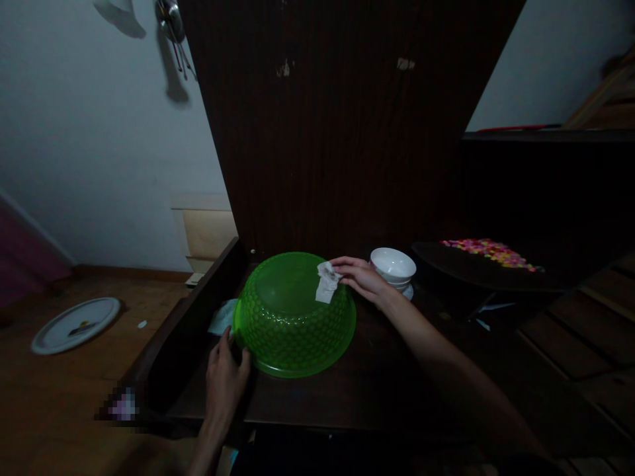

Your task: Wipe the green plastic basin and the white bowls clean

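A translucent green plastic basin (292,317) lies upside down on a dark wooden table (377,390). My left hand (225,377) grips its near left rim, fingers curled against the edge. My right hand (360,276) rests on the basin's far right side and pinches a crumpled white tissue (326,281) against its surface. Just behind that hand is a small stack of white bowls (393,266).
A light cloth or paper (221,317) lies left of the basin. A dark tray with colourful small pieces (489,252) sits to the right. A white plate (75,324) lies on the wooden floor at left. A dark wooden panel rises behind the table.
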The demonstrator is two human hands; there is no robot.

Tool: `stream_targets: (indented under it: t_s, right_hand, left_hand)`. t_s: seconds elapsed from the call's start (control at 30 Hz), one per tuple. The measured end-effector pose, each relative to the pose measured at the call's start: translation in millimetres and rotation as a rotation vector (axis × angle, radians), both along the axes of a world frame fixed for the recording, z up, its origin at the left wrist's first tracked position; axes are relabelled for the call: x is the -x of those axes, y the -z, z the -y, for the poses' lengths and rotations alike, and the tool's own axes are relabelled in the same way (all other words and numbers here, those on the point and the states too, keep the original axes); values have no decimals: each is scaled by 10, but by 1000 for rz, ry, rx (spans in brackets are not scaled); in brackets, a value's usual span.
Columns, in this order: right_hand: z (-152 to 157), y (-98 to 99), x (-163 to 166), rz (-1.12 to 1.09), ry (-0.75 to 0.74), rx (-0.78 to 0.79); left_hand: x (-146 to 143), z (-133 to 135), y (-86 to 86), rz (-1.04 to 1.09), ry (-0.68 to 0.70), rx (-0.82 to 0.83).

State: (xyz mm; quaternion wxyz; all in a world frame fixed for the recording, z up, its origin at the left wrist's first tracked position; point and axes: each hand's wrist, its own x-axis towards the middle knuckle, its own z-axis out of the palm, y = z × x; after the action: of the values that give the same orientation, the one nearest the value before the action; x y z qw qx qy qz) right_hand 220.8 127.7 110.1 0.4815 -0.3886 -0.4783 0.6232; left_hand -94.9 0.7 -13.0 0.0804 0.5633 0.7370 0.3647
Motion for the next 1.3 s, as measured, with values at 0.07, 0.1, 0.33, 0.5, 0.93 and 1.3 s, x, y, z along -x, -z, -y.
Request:
stream_targets:
  t_s: [0.07, 0.1, 0.33, 0.5, 0.93, 1.3]
  right_hand:
    - [8, 37, -8, 141, 62, -96]
    - [11, 62, -16, 231, 92, -158]
    - [11, 251, -99, 723, 154, -555]
    - [41, 215, -109, 934, 169, -714]
    - [74, 96, -109, 1014, 217, -639]
    - [318, 142, -460, 1002, 345, -529]
  left_hand:
    - [-17, -1, -63, 53, -39, 26]
    - [-25, -1, -90, 86, -61, 41]
    - [-95, 40, -251, 315, -198, 61]
    - [-150, 7, -249, 677, -253, -28]
    - [-164, -92, -286, 1592, -81, 13]
    - [-345, -390, -338, 1369, -27, -49]
